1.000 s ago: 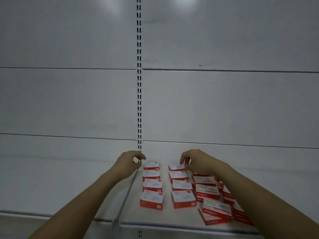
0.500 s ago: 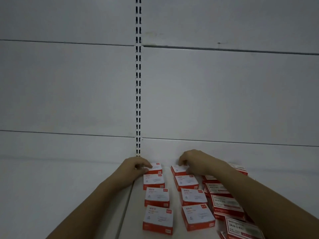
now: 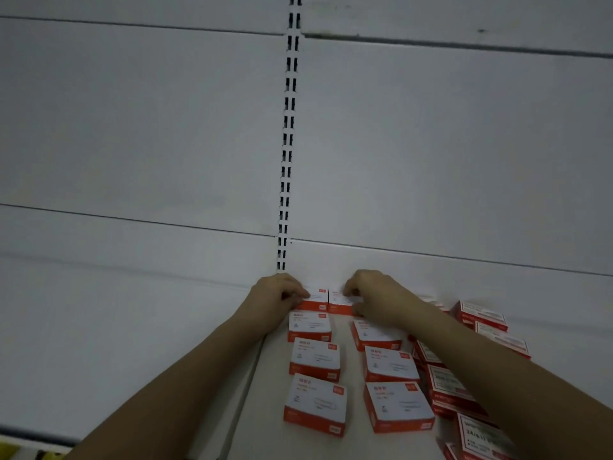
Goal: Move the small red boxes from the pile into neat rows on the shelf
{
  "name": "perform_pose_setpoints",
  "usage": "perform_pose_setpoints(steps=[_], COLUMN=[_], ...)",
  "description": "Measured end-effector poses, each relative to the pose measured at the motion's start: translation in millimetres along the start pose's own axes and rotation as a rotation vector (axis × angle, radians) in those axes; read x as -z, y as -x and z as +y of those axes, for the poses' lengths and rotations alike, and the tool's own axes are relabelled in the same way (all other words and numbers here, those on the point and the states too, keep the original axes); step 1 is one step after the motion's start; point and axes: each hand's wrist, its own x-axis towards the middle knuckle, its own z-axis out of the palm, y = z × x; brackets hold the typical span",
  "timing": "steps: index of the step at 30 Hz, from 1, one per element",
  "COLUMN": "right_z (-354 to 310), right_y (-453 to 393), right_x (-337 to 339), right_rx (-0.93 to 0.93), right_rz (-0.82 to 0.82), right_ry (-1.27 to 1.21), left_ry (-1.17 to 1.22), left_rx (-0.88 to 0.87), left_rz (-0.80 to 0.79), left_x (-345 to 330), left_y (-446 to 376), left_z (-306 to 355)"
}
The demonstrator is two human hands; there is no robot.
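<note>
Flat rectangular cardboard boxes, red-sided; left hand (image 3: pixel 277 295) pinches back-row box (image 3: pixel 315 298), right hand (image 3: pixel 371 293) pinches its neighbour (image 3: pixel 338 302), frame centre.

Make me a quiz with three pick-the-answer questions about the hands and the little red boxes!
1. Where are both hands?
A. at the back boxes, by the wall
B. on the front boxes
C. up on the wall

2. How many boxes are in the left column?
A. two
B. four
C. seven

3. What is the right hand doing?
A. lying flat on the shelf
B. pointing up
C. pinching a box

Answers:
1 A: the left hand and right hand touch the rearmost boxes.
2 B: the left column shows four.
3 C: its fingers curl round the back right box.
</note>
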Motion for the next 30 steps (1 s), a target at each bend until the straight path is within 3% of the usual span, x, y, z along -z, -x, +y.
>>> perform_pose_setpoints(steps=[9,12,17,20,30], right_z=[1,7,22,22,0], right_y=[5,16,46,53,42], right_x=[6,25,52,47,16], right_rx=[-0.027,-0.019,0.04,0.047,0.051], right_rz=[-0.003,0.012,-0.217,-0.319,-0.129], right_ry=[-0.095,-0.105,0.012,0.072,0.001], left_ry=[-0.065,0.068,0.168,0.156,-0.067], left_rx=[0.012,-0.016,-0.043,-0.058,-0.045], left_rz=[0.0,0.031,-0.286,-0.392,-0.274], left_x=[8,23,40,38,30], left_y=[1,4,9,11,19], left_z=[8,13,15,15,10])
